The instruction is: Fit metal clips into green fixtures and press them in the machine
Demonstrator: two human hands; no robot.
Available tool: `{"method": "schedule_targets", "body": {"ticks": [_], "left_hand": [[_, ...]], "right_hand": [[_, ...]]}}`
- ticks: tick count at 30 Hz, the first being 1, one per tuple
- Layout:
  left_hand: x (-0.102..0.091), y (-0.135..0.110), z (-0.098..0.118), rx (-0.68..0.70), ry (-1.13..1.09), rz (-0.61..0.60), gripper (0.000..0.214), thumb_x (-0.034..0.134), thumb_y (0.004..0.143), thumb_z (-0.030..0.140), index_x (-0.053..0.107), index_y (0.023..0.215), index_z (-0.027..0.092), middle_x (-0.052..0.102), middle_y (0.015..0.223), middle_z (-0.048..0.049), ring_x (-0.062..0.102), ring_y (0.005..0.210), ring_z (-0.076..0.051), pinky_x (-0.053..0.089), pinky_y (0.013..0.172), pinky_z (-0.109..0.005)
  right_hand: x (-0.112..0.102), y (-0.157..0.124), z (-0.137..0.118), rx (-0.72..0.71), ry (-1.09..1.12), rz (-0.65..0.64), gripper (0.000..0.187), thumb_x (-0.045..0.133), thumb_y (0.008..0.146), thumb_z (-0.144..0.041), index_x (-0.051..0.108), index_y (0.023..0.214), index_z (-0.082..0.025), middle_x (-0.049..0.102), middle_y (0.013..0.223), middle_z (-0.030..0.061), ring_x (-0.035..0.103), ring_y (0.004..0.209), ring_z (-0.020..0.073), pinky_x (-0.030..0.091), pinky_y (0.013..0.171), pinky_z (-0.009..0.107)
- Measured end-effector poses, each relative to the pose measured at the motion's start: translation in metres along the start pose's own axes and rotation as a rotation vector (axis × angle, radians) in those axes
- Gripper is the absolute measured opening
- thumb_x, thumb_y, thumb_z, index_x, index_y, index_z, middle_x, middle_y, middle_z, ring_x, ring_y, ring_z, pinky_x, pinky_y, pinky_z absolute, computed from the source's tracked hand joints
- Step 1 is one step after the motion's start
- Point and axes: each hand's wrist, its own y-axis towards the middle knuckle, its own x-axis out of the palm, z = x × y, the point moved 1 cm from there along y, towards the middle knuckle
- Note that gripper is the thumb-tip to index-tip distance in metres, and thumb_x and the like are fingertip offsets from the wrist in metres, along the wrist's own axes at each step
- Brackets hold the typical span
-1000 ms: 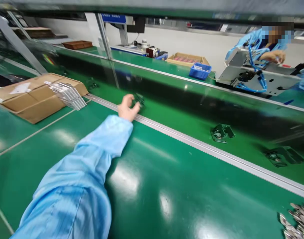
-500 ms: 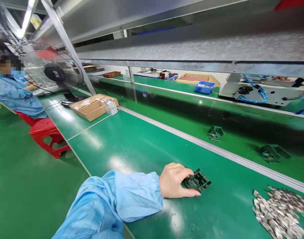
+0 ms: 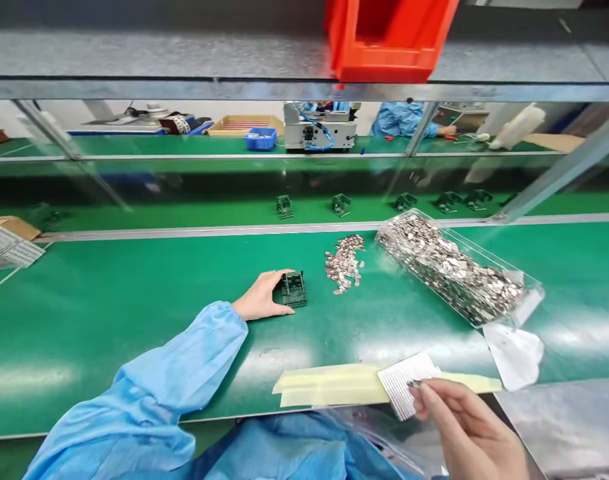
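My left hand (image 3: 260,298) rests on the green bench, fingers closed round a small dark green plastic part (image 3: 294,290). My right hand (image 3: 467,425) is at the lower right, near my lap. Its fingers pinch a small white ribbed card (image 3: 406,389) by its lower edge. A loose heap of small silvery metal pieces (image 3: 343,263) lies just right of the green part. A clear tray (image 3: 454,268) full of the same metal pieces lies slanted further right.
Several dark green parts (image 3: 340,204) sit on the conveyor belt behind the rail. A pale yellow strip (image 3: 329,385) lies at the bench's front edge. An orange bin (image 3: 389,37) hangs on the shelf above. A person in blue (image 3: 402,119) works beyond the belt.
My left hand took a green part off the belt and brought it back onto the bench in front of me. My view swung right, and my right hand with the white card came into sight.
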Motion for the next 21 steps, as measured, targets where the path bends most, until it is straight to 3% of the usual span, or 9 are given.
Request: {"method": "schedule_targets", "body": {"ticks": [2,6,11,15,21], "left_hand": [[0.018,-0.001,0.018,0.011,-0.109,0.039,0.070,0.080,0.066,0.032,0.049,0.129,0.022,0.057,0.130,-0.0141,0.058,0.119,-0.032,0.048,0.103,-0.051],[0.069,-0.010,0.070,-0.065,-0.623,0.044,0.061,0.075,0.072,0.027,0.045,0.125,0.024,0.059,0.123,-0.0104,0.068,0.102,-0.023,0.060,0.082,-0.036],[0.113,-0.024,0.126,-0.017,-0.887,-0.058,0.053,0.078,0.072,0.023,0.053,0.118,0.027,0.060,0.124,-0.0078,0.069,0.091,-0.017,0.058,0.068,-0.023],[0.126,-0.027,0.132,-0.003,-1.001,-0.088,0.049,0.078,0.073,0.022,0.056,0.116,0.028,0.066,0.108,-0.0037,0.069,0.085,-0.015,0.057,0.063,-0.020],[0.127,-0.033,0.128,0.008,-0.953,-0.103,0.046,0.076,0.077,0.021,0.055,0.117,0.029,0.065,0.114,-0.0045,0.070,0.090,-0.016,0.059,0.069,-0.022]], "right_hand": [[0.020,0.001,-0.006,0.033,0.142,-0.034,0.024,0.072,0.081,-0.045,0.072,0.083,-0.021,0.072,0.072,0.0059,0.068,0.064,0.0213,0.059,0.057,0.026],[0.043,0.003,-0.016,0.083,0.320,-0.035,0.023,0.073,0.081,-0.043,0.071,0.081,-0.021,0.071,0.070,0.0053,0.066,0.063,0.0201,0.057,0.058,0.029],[0.048,0.004,-0.017,-0.059,0.173,0.132,0.017,0.070,0.081,-0.037,0.071,0.076,-0.021,0.068,0.102,0.0101,0.063,0.100,0.0266,0.051,0.087,0.040],[0.055,0.001,-0.013,-0.099,0.092,0.165,0.010,0.067,0.083,-0.030,0.070,0.079,-0.022,0.061,0.119,0.0108,0.056,0.115,0.0283,0.041,0.099,0.045],[0.062,0.001,-0.015,-0.123,0.017,0.200,0.009,0.067,0.082,-0.028,0.068,0.075,-0.022,0.062,0.119,0.0102,0.057,0.113,0.0276,0.043,0.096,0.043]]}}
